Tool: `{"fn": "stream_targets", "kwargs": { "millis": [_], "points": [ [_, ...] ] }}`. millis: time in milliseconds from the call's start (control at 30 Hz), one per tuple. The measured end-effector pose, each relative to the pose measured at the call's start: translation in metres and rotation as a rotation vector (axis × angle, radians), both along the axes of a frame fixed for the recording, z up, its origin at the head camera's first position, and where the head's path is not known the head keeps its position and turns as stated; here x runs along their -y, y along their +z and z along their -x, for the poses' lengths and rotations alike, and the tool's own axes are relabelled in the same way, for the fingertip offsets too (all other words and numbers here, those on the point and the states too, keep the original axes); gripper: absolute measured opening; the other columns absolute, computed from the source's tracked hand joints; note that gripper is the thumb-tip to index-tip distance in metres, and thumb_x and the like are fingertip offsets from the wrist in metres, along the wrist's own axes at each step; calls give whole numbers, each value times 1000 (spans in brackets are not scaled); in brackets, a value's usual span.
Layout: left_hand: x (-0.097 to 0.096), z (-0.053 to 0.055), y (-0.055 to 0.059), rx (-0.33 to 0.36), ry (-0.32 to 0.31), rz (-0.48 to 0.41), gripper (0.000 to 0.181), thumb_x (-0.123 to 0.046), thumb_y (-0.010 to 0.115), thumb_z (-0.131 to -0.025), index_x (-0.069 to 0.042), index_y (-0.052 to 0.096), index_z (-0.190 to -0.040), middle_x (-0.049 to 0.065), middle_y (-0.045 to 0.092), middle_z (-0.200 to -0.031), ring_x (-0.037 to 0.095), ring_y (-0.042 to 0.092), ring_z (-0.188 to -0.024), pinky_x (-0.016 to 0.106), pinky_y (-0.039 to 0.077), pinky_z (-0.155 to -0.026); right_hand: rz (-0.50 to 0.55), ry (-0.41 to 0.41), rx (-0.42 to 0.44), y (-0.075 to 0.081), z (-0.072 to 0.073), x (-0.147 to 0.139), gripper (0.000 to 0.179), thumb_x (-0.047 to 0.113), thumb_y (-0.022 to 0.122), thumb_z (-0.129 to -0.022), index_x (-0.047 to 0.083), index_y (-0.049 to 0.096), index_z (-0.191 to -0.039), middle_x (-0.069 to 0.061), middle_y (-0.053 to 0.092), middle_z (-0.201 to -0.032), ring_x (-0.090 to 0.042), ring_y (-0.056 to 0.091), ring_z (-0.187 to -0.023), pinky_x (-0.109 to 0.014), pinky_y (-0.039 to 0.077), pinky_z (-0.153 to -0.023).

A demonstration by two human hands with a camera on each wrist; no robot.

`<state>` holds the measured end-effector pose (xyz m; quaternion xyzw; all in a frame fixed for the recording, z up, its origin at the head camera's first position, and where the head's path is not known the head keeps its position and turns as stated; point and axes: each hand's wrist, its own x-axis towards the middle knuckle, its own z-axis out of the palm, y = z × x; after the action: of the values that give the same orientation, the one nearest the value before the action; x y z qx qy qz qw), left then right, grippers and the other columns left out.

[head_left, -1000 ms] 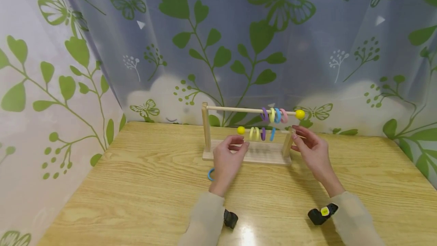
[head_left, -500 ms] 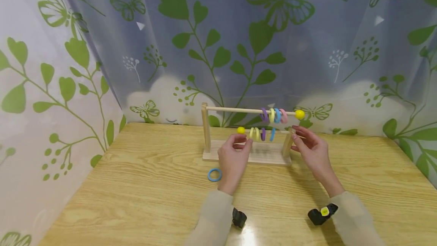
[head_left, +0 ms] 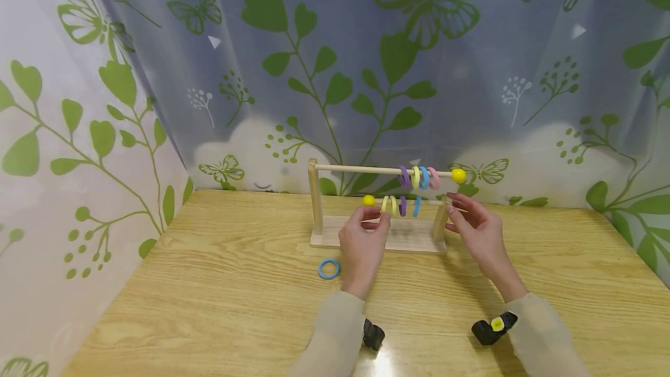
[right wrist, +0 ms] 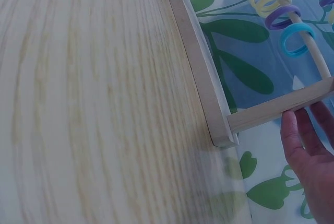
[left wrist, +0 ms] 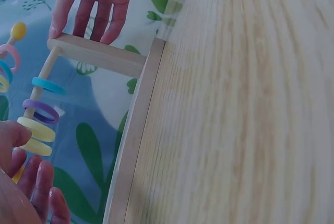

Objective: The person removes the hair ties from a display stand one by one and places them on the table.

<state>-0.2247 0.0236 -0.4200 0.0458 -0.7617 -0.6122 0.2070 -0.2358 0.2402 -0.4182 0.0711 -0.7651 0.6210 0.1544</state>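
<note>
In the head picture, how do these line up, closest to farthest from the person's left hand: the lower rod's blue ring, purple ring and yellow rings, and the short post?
1. Yellow rings: right at the left hand.
2. Purple ring: just right of them.
3. Blue ring: farther right.
4. Short post: at the lower rod's right end.

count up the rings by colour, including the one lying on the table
Yellow rings: 3 (1 on the upper rod, 2 on the lower rod)
Purple rings: 2 (1 on each rod)
Blue rings: 3 (1 on each rod, 1 on the table)
Pink ring: 1 (upper rod)
Total: 9
</note>
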Motion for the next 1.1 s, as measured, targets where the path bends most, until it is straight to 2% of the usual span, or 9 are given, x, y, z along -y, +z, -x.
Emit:
{"fn": "stream_targets", "kwargs": {
  "millis": [300,633,1100],
  "points": [
    [-4,2,-1,-36,63,22,12,-26,80,-87,-18,77,-95,-3,79,-93,10,71,-73,24,56,-62,28,9,-6,1,0,0,43,14,62,-102,-4,56,-141,19,65,-115,5,68,-98,-18,60,-77],
    [-9,2,-5,-37,114,47,11,-27,79,-88,-20,78,-96,-6,79,-95,9,70,-72,25,55,-61,-10,8,-8,0,-1,-1,43,18,61,-103,-1,57,-142,17,64,-117,6,67,-100,-17,60,-78],
    [-11,2,-5,-14,127,51,10,-29,77,-91,-20,77,-95,-9,78,-93,6,68,-72,24,55,-62,-15,-3,-5,-1,-1,-1,44,20,61,-103,-1,57,-142,20,64,-116,6,67,-100,-18,60,-78]
  ]
}}
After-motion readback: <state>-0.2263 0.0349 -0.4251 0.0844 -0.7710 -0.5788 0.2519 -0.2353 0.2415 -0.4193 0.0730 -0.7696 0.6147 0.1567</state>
